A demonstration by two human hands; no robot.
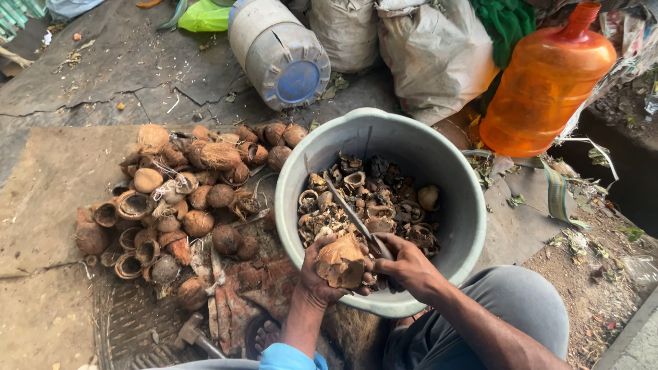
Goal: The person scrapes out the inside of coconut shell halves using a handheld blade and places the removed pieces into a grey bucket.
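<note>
The left hand (322, 270) is closed around a coconut piece (340, 262), brown and fibrous, with the fingers wrapped under it and the thumb on its near side. Just beside it, on its right, the right hand (404, 264) is clenched on the handle of a knife (353, 216); the thin blade runs up and away from the knuckles, slanting to the left over the coconut piece (whether the edge touches the shell I cannot tell).

Both hands hover over the near rim of a grey bucket (439, 161), and beyond the fingertips, inside it, lies a heap of shell scraps (373, 202), dark and curled.

To the left of the left hand, well apart from it, a pile of coconut shells (181, 202) sits on the ground, some whole, some halved and hollow. Below and left of that hand's wrist, a hammer (194, 336) lies on a metal grating.

Far beyond the right hand stands an orange plastic jug (545, 85), and beyond the left, a tipped grey drum (281, 51).
</note>
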